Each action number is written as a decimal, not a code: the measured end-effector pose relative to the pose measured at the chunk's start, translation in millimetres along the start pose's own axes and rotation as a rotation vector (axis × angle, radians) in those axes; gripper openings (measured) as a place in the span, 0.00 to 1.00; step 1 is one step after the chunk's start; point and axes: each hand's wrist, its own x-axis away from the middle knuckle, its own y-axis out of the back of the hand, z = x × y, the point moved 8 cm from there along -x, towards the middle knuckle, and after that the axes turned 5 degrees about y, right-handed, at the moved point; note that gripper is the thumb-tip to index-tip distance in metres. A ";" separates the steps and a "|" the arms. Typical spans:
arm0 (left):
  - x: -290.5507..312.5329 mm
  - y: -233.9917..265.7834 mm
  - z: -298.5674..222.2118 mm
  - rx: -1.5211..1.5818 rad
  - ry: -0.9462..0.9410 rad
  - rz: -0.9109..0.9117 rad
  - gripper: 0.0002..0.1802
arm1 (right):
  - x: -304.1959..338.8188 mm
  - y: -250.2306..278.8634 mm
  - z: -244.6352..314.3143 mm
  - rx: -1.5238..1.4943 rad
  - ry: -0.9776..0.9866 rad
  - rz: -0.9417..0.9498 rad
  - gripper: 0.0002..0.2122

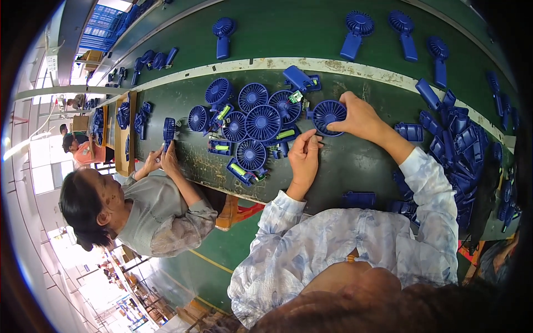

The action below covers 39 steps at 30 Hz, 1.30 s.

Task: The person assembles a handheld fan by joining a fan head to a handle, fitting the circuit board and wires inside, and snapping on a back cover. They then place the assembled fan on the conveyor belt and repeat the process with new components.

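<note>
My right hand [360, 119] grips a round blue fan head [327, 114] by its right rim, thumb toward me, grille facing up. Close below its lower left edge is my left hand [303, 160], its fingertips drawn together. Whatever they may pinch is too small to make out. Left of both hands lies a cluster of blue fan heads [263, 122], several with open handles. Green battery cells [237, 168] and wires show among them. A small green circuit board [295, 96] sits by a blue handle shell [298, 77] at the cluster's far side.
A heap of blue handle shells [458, 144] covers the bench at right. Beyond a pale rail [327, 64], assembled blue fans [355, 34] lie on a green belt [277, 33]. At left a co-worker [150, 205] holds a blue fan [169, 131] beside a cardboard tray [125, 164].
</note>
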 end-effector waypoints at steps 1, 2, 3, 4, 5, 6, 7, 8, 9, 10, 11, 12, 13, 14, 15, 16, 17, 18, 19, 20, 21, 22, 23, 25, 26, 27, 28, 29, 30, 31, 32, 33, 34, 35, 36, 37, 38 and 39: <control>-0.2 -0.2 -0.8 0.004 -0.006 0.002 0.09 | 6.6 4.2 -6.6 -0.215 -0.036 -0.081 0.31; 1.3 1.8 -9.6 -0.049 -0.117 -0.030 0.09 | 14.4 6.1 -14.6 -0.432 -0.071 -0.160 0.30; 3.6 3.4 -17.7 -0.102 -0.226 -0.061 0.09 | 21.6 10.6 -16.4 -0.458 -0.028 -0.240 0.28; 4.8 3.9 -18.2 -0.198 -0.278 -0.069 0.12 | 29.7 15.7 -23.0 -0.534 -0.031 -0.293 0.28; 5.2 3.8 -24.3 -0.196 -0.279 -0.071 0.12 | 37.5 24.0 -25.8 -0.612 -0.034 -0.341 0.27; 9.0 -0.8 -43.1 -0.294 -0.393 -0.076 0.14 | 46.4 34.9 -29.8 -0.653 -0.013 -0.390 0.27; 12.2 -5.9 -56.1 -0.393 -0.505 -0.079 0.16 | 54.7 49.4 -31.7 -0.708 0.077 -0.473 0.26; 9.9 -7.6 -56.1 -0.466 -0.563 -0.059 0.21 | 62.6 62.5 -26.0 -0.732 0.089 -0.483 0.26; 7.9 -15.5 -66.5 -0.540 -0.637 -0.038 0.24 | 67.6 70.1 -29.3 -0.732 0.092 -0.485 0.26; 6.2 -23.7 -77.1 -0.612 -0.711 -0.017 0.27 | 72.6 77.1 -32.5 -0.733 0.094 -0.489 0.26; 2.3 -33.2 -79.8 -0.679 -0.735 0.050 0.33 | 77.4 85.3 -29.0 -0.646 0.089 -0.448 0.26; -0.2 -44.1 -84.1 -0.732 -0.760 0.109 0.35 | 83.4 93.9 -25.3 -0.643 0.086 -0.450 0.26; -2.3 -54.5 -85.6 -0.785 -0.784 0.169 0.37 | 87.6 99.0 -16.4 -0.698 0.132 -0.408 0.26; -7.9 -63.1 -80.7 -0.812 -0.755 0.217 0.41 | 92.1 104.8 -9.2 -0.751 0.178 -0.369 0.25; -11.0 -67.5 -77.8 -0.788 -0.743 0.218 0.42 | 98.0 112.0 -5.4 -0.774 0.211 -0.368 0.26; -11.7 -71.3 -75.2 -0.764 -0.730 0.218 0.44 | 101.4 119.5 -3.2 -0.782 0.259 -0.396 0.26; -11.1 -76.7 -76.0 -0.745 -0.707 0.217 0.44 | 105.7 127.6 -2.0 -0.789 0.303 -0.431 0.27; -9.0 -81.4 -75.1 -0.738 -0.710 0.229 0.44 | 108.8 132.6 -0.7 -0.810 0.280 -0.434 0.27; -5.5 -88.2 -72.9 -0.727 -0.718 0.288 0.42 | 111.1 134.8 -0.2 -0.805 0.271 -0.441 0.27; -1.1 -96.5 -71.5 -0.712 -0.726 0.348 0.41 | 112.9 135.5 -2.6 -0.867 0.233 -0.424 0.27; 5.3 -103.9 -72.2 -0.635 -0.752 0.413 0.37 | 114.5 135.5 -6.0 -0.929 0.195 -0.406 0.27; 10.7 -108.7 -71.8 -0.530 -0.712 0.443 0.36 | 115.3 135.9 -9.8 -0.929 0.196 -0.419 0.27; 15.7 -112.4 -72.2 -0.429 -0.672 0.474 0.35 | 116.8 137.3 -11.9 -0.925 0.191 -0.428 0.27; 29.1 -117.1 -72.8 -0.418 -0.665 0.532 0.41 | 119.6 141.0 -13.1 -0.994 0.207 -0.450 0.26; 27.8 -119.4 -56.7 -0.315 -0.296 0.648 0.46 | 121.1 142.4 -10.8 -1.013 0.202 -0.469 0.25; 32.6 -122.5 -35.8 -0.209 0.077 0.747 0.51 | 121.1 141.5 -10.7 -1.026 0.184 -0.441 0.25; 36.7 -125.3 -23.8 0.042 0.082 0.825 0.56 | 121.6 140.7 -11.2 -1.039 0.167 -0.412 0.24; 37.6 -123.3 -20.9 0.041 0.079 0.834 0.56 | 122.2 140.3 -14.4 -1.076 0.157 -0.407 0.24; 43.0 -122.5 -26.6 0.222 0.067 0.928 0.49 | 123.9 142.8 -13.7 -1.073 0.157 -0.416 0.24; 48.3 -121.2 -32.3 0.404 0.056 1.017 0.42 | 125.2 146.4 -10.5 -1.077 0.172 -0.431 0.24; 51.5 -120.3 -31.1 0.347 0.041 1.038 0.35 | 127.4 148.6 -8.7 -1.083 0.185 -0.444 0.24; 52.7 -118.4 -31.2 0.346 0.040 1.045 0.35 | 129.4 151.2 -9.1 -1.081 0.185 -0.451 0.24; 51.9 -115.9 -27.6 0.452 0.169 1.040 0.32 | 130.5 153.4 -9.3 -1.069 0.180 -0.443 0.24; 52.7 -114.7 -27.6 0.556 0.297 1.026 0.30 | 130.6 154.5 -8.8 -1.060 0.178 -0.432 0.24; 54.7 -114.8 -29.9 0.553 0.295 1.027 0.30 | 130.8 154.6 -8.3 -1.060 0.181 -0.434 0.24; 58.1 -115.7 -33.9 0.470 0.222 1.053 0.32 | 130.9 154.5 -7.9 -1.041 0.179 -0.441 0.24; 61.5 -116.9 -37.7 0.387 0.150 1.080 0.35 | 131.4 155.1 -7.5 -1.021 0.176 -0.451 0.23; 63.1 -116.7 -40.4 0.386 0.148 1.085 0.35 | 132.3 156.4 -6.5 -1.019 0.177 -0.456 0.23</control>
